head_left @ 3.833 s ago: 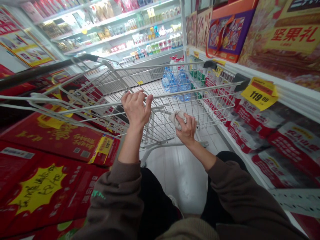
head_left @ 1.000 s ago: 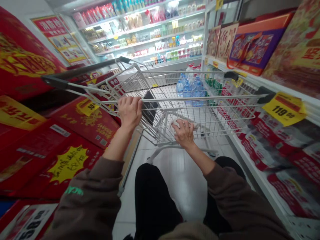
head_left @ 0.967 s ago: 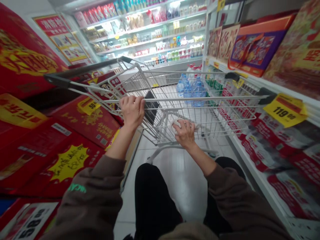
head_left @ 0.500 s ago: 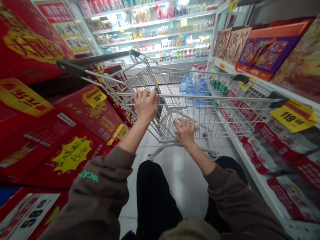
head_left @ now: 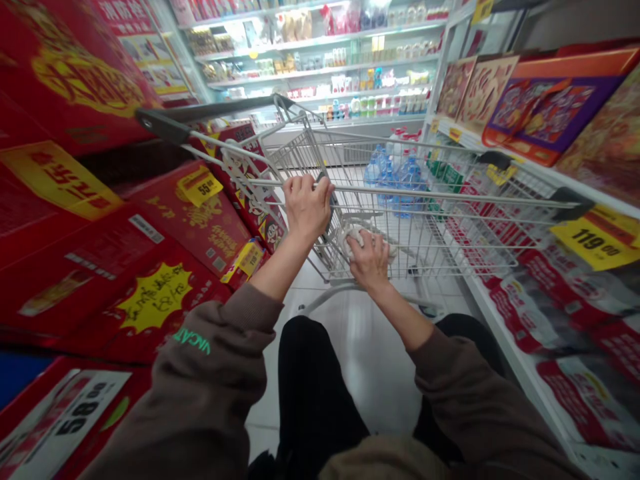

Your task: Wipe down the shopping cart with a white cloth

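Note:
A wire shopping cart [head_left: 450,195] stands sideways in front of me, its dark handle [head_left: 215,110] at the far left. My left hand [head_left: 309,207] is closed over the top rail of the cart's near side. Lower and a little to the right, my right hand [head_left: 370,260] grips a crumpled whitish cloth [head_left: 354,235] and presses it against the side wires. The cloth shows around the fingers; its part under the palm is hidden. Through the mesh, no goods can be made out in the basket.
Red gift boxes [head_left: 190,220] with yellow price tags are stacked close on the left. A shelf [head_left: 520,373] of packaged goods runs along the right. Behind the cart are blue-tinted water bottles [head_left: 410,175] and a lit refrigerated display [head_left: 320,63]. My knees are just below the cart.
The view has shifted slightly, so the cart and shelves sit a little further right. My left hand stays on the rail; my right hand with the cloth has moved slightly along the wires.

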Motion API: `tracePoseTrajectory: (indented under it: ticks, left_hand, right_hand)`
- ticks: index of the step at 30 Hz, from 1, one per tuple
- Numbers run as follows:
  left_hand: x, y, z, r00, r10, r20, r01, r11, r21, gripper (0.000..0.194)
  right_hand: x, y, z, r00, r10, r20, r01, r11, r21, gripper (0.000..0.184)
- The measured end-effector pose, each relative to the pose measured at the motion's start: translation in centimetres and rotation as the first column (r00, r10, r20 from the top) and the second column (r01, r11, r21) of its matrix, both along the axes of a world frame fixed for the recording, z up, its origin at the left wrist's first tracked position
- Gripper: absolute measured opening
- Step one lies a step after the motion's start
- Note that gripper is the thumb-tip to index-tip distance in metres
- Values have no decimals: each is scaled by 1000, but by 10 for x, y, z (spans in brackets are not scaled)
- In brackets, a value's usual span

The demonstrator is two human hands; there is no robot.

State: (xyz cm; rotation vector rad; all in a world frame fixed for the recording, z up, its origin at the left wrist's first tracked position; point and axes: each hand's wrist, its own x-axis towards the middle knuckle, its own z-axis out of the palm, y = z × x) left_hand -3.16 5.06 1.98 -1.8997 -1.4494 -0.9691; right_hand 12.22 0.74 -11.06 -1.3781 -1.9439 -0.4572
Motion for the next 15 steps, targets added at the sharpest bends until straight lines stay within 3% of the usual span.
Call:
tracePoseTrajectory:
  ticks: [4,7,11,13,15]
  left_hand:
    - [1,-2,1,999,-26,23,26,1000,-16,42]
    - [2,-7,2,1000,-23,14,23,999,-22,41]
    - [4,-11,2,1000,-16,10,16,999,-48,42]
    - [5,-12,2,999,-19,28,21,998,-58,41]
    - [6,-13,1,999,-26,47,28,998,-53,40]
  right_hand:
    - [-9,2,26,998,36,-41,-30,990,140,51]
    - [-15,8,16,999,31,9,-32,977,210,52]
    - [-13,-1,-5,995,35,94,-33,999,-18,45]
    - [-11,-9,0,997,36,62,-29,994,-110,42]
    - [-10,-13,13,999,41,15,-39,996,-79,44]
